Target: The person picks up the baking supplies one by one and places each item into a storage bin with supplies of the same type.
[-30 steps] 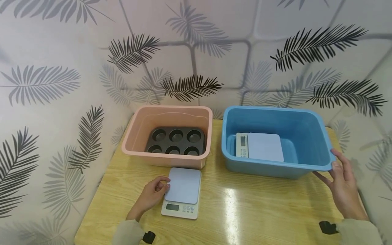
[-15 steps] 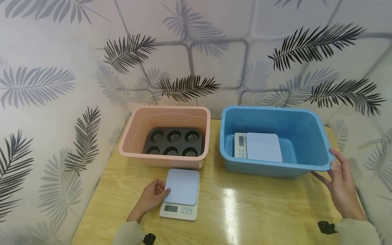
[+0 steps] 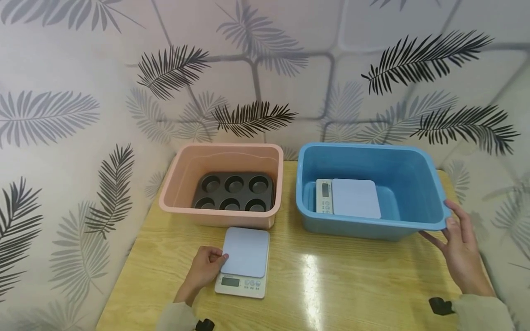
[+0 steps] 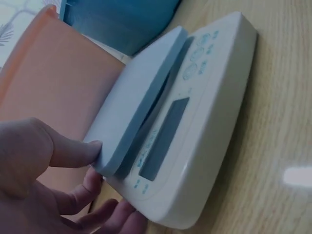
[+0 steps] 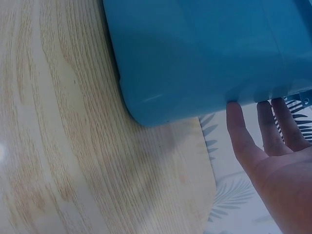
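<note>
A white kitchen scale lies on the table in front of the pink bin, its display toward me. My left hand pinches the scale's left edge. In the left wrist view the thumb presses on top of the platform, and the other fingers curl against the side below it. At the far right, my right hand touches the near right corner of the blue bin. Its fairly straight fingertips rest against the bin's outer wall in the right wrist view.
Inside the pink bin is a dark muffin tin with several cups. A second white kitchen scale lies in the blue bin, toward its left side. Behind the wooden table hangs leaf-patterned cloth.
My left thumb has come onto the platform's edge, and the left fingers have shifted slightly at the scale's side. The head view has drifted a little. The right hand stays at the blue bin.
</note>
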`<action>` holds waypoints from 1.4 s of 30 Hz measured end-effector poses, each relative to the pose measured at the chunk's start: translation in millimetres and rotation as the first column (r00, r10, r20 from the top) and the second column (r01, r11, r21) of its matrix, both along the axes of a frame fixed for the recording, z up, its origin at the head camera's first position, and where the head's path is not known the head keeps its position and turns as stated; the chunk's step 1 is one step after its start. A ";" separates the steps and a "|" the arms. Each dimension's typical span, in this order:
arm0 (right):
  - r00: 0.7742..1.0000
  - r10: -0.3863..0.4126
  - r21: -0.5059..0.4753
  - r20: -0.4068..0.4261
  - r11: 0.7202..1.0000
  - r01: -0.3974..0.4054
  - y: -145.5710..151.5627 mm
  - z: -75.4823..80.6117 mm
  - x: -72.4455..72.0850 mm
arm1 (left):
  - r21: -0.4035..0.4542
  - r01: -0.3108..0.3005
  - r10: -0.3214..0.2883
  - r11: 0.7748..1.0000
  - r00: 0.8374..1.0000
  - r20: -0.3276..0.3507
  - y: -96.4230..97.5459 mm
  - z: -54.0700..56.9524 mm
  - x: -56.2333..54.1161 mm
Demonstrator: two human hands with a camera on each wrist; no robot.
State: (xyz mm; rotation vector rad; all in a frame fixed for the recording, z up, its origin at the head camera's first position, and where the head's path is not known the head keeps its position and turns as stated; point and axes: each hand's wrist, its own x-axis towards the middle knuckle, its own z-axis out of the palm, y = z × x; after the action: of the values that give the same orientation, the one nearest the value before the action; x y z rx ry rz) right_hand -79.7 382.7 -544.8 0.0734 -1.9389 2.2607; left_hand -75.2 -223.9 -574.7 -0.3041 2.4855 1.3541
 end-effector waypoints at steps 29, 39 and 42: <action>1.000 -0.001 -0.046 0.000 0.999 0.001 1.7 1.9 1.4 | 0.600 0.330 -0.445 0.728 0.894 0.048 -55.5 -5.0 10.5; 1.000 0.012 -0.060 -0.009 0.998 -0.012 -1.4 0.5 2.0 | 0.656 0.287 -0.434 0.698 0.898 0.068 -55.3 -10.1 16.8; 1.000 0.012 -0.059 -0.007 0.998 -0.013 -2.2 1.1 1.3 | 0.671 0.292 -0.442 0.682 0.895 0.060 -57.0 -13.2 18.2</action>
State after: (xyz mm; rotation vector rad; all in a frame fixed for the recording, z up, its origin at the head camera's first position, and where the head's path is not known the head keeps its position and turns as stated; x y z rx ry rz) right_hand -78.4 380.5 -543.7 0.0863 -1.8716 2.3207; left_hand -57.0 -280.9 -587.9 0.1986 1.6240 1.7649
